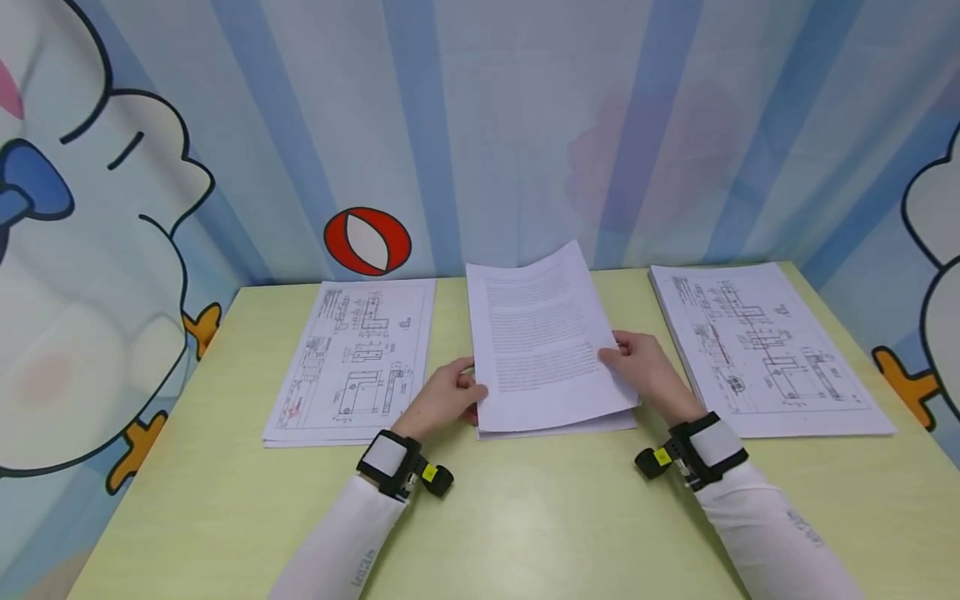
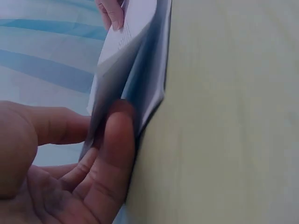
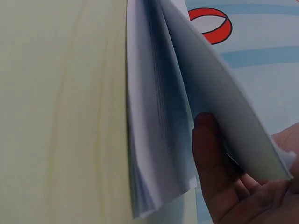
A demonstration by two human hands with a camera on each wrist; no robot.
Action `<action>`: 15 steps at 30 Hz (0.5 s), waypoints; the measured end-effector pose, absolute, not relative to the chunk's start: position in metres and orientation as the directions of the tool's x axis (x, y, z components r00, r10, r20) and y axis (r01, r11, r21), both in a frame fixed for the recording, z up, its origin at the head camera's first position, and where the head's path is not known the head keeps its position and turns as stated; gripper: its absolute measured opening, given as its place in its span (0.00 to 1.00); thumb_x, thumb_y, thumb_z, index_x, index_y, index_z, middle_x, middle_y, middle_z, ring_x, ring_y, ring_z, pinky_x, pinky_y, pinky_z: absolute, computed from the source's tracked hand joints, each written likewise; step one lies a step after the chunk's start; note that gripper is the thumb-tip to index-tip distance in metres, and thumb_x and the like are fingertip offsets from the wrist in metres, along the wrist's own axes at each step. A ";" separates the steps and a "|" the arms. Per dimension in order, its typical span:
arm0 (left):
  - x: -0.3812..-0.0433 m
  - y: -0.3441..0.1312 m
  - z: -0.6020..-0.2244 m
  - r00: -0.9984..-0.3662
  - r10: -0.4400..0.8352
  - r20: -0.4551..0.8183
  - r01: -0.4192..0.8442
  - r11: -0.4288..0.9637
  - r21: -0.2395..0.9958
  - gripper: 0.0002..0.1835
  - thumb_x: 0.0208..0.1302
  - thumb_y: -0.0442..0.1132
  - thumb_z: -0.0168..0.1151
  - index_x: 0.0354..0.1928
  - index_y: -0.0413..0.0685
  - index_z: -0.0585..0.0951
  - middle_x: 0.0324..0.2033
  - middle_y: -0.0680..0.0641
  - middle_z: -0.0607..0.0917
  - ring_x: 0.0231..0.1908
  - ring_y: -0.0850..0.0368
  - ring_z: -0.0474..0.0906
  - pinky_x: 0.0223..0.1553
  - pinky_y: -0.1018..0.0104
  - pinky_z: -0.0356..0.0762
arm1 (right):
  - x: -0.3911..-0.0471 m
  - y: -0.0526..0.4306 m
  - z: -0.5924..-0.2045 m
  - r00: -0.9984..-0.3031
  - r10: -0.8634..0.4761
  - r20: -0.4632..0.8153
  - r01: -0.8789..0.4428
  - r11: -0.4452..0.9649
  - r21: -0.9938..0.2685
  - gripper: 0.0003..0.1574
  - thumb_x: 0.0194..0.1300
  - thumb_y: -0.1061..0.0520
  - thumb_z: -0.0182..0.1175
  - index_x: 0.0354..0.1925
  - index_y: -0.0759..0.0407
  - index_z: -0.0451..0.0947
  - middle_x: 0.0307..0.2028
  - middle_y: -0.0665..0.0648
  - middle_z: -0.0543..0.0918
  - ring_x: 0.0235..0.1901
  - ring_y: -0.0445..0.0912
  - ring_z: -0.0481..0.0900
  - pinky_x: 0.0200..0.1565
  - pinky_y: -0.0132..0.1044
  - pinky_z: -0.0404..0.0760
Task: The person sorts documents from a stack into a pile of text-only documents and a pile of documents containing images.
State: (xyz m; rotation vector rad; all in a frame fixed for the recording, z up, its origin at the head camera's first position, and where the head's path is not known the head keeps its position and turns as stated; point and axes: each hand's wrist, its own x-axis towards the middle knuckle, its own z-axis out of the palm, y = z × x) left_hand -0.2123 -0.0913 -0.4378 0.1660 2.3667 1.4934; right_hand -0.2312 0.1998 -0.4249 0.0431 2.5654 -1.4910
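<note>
Printed paper (image 1: 536, 342), covered in lines of text, is raised at the middle of the table, its far edge bent upward. My left hand (image 1: 446, 392) pinches its left edge near the lower corner between thumb and fingers. On the opposite side, my right hand (image 1: 645, 371) grips the right edge, thumb on top. Beneath lies a lower stack of paper (image 1: 558, 427), and the right wrist view shows a gap between that stack (image 3: 145, 154) and the lifted paper (image 3: 224, 102). In the left wrist view, fingers of my left hand (image 2: 93, 158) reach into the gap.
A pile of technical drawings (image 1: 360, 358) lies to the left, close to my left hand. Another, thicker pile of drawings (image 1: 765, 350) lies to the right. Behind the pale yellow table (image 1: 540, 517) hangs a blue striped curtain (image 1: 517, 125) with cartoon figures.
</note>
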 end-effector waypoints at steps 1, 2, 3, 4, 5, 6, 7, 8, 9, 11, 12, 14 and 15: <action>-0.212 -0.091 -0.438 -0.935 0.272 -0.229 -0.088 0.447 0.890 0.31 0.62 0.35 0.56 0.67 0.46 0.62 0.27 0.44 0.82 0.19 0.55 0.79 0.25 0.67 0.80 | -0.231 0.200 -0.426 -0.984 -0.070 -0.161 0.104 0.506 -0.856 0.29 0.68 0.58 0.49 0.65 0.67 0.63 0.48 0.70 0.81 0.36 0.48 0.79 0.32 0.31 0.77; -0.212 -0.092 -0.438 -0.932 0.270 -0.240 -0.099 0.449 0.888 0.31 0.62 0.35 0.56 0.68 0.45 0.62 0.27 0.44 0.82 0.19 0.55 0.80 0.25 0.67 0.80 | -0.231 0.201 -0.426 -0.985 -0.072 -0.157 0.098 0.516 -0.851 0.30 0.68 0.58 0.50 0.65 0.67 0.62 0.48 0.70 0.80 0.36 0.49 0.79 0.33 0.31 0.77; -0.212 -0.092 -0.438 -0.931 0.269 -0.247 -0.104 0.452 0.886 0.32 0.62 0.35 0.56 0.68 0.44 0.62 0.28 0.43 0.82 0.19 0.55 0.80 0.25 0.67 0.81 | -0.232 0.202 -0.427 -0.985 -0.072 -0.154 0.094 0.528 -0.844 0.30 0.68 0.58 0.50 0.66 0.68 0.61 0.47 0.70 0.80 0.37 0.49 0.79 0.33 0.31 0.76; -0.213 -0.092 -0.438 -0.929 0.268 -0.255 -0.112 0.452 0.885 0.32 0.61 0.35 0.57 0.68 0.43 0.62 0.28 0.43 0.83 0.19 0.56 0.80 0.25 0.66 0.81 | -0.232 0.203 -0.428 -0.986 -0.071 -0.152 0.090 0.540 -0.837 0.31 0.67 0.59 0.50 0.66 0.68 0.60 0.47 0.70 0.80 0.37 0.50 0.78 0.33 0.31 0.76; -0.213 -0.093 -0.437 -0.928 0.266 -0.262 -0.118 0.456 0.882 0.32 0.61 0.35 0.57 0.68 0.43 0.61 0.29 0.43 0.83 0.19 0.56 0.80 0.25 0.67 0.81 | -0.232 0.204 -0.429 -0.987 -0.069 -0.149 0.087 0.552 -0.830 0.32 0.67 0.59 0.50 0.67 0.68 0.59 0.47 0.71 0.79 0.38 0.51 0.78 0.34 0.31 0.75; -0.213 -0.094 -0.437 -0.926 0.264 -0.270 -0.127 0.455 0.881 0.33 0.61 0.35 0.57 0.68 0.42 0.61 0.30 0.42 0.84 0.19 0.57 0.80 0.25 0.67 0.82 | -0.233 0.206 -0.430 -0.987 -0.063 -0.149 0.087 0.565 -0.820 0.33 0.67 0.59 0.51 0.67 0.68 0.58 0.48 0.71 0.79 0.39 0.51 0.78 0.34 0.31 0.75; -0.213 -0.094 -0.437 -0.925 0.260 -0.277 -0.136 0.454 0.880 0.33 0.60 0.35 0.58 0.68 0.41 0.61 0.31 0.42 0.84 0.19 0.57 0.80 0.25 0.67 0.82 | -0.233 0.207 -0.430 -0.987 -0.062 -0.147 0.085 0.579 -0.811 0.33 0.66 0.59 0.51 0.67 0.69 0.58 0.48 0.71 0.78 0.39 0.52 0.77 0.34 0.31 0.74; -0.213 -0.095 -0.437 -0.924 0.255 -0.284 -0.145 0.452 0.880 0.34 0.60 0.34 0.58 0.68 0.40 0.61 0.32 0.41 0.84 0.19 0.57 0.80 0.25 0.67 0.82 | -0.234 0.208 -0.431 -0.987 -0.057 -0.153 0.090 0.590 -0.803 0.33 0.66 0.59 0.51 0.67 0.69 0.59 0.48 0.70 0.77 0.39 0.52 0.76 0.34 0.32 0.74; -0.213 -0.096 -0.437 -0.925 0.250 -0.285 -0.148 0.453 0.879 0.34 0.60 0.34 0.58 0.68 0.40 0.61 0.33 0.41 0.85 0.20 0.58 0.80 0.25 0.67 0.83 | -0.234 0.209 -0.432 -0.986 -0.055 -0.156 0.093 0.600 -0.794 0.33 0.66 0.59 0.52 0.66 0.69 0.60 0.48 0.70 0.77 0.39 0.52 0.76 0.33 0.32 0.73; -0.214 -0.096 -0.437 -0.928 0.233 -0.292 -0.163 0.451 0.878 0.34 0.59 0.33 0.59 0.68 0.39 0.61 0.34 0.41 0.85 0.20 0.58 0.80 0.25 0.67 0.83 | -0.234 0.210 -0.432 -0.986 -0.057 -0.158 0.087 0.629 -0.772 0.32 0.65 0.60 0.53 0.65 0.69 0.62 0.47 0.70 0.78 0.35 0.51 0.75 0.31 0.32 0.72; -0.214 -0.097 -0.437 -0.929 0.224 -0.294 -0.169 0.449 0.877 0.34 0.59 0.33 0.59 0.68 0.39 0.62 0.34 0.41 0.84 0.20 0.58 0.79 0.25 0.68 0.82 | -0.234 0.211 -0.432 -0.986 -0.060 -0.156 0.081 0.645 -0.760 0.31 0.64 0.60 0.53 0.64 0.70 0.63 0.46 0.70 0.79 0.33 0.50 0.75 0.30 0.32 0.72; -0.214 -0.097 -0.437 -0.932 0.215 -0.292 -0.173 0.445 0.879 0.34 0.58 0.33 0.59 0.67 0.39 0.63 0.34 0.42 0.84 0.20 0.58 0.79 0.25 0.68 0.82 | -0.234 0.211 -0.432 -0.986 -0.068 -0.153 0.068 0.675 -0.735 0.31 0.63 0.61 0.54 0.62 0.71 0.65 0.43 0.69 0.80 0.28 0.48 0.75 0.27 0.32 0.72; -0.214 -0.097 -0.437 -0.933 0.212 -0.292 -0.176 0.441 0.880 0.33 0.58 0.33 0.59 0.67 0.39 0.63 0.34 0.42 0.83 0.20 0.58 0.79 0.24 0.69 0.82 | -0.234 0.211 -0.432 -0.986 -0.074 -0.149 0.057 0.692 -0.720 0.30 0.63 0.61 0.55 0.62 0.72 0.66 0.42 0.69 0.81 0.26 0.47 0.76 0.26 0.32 0.72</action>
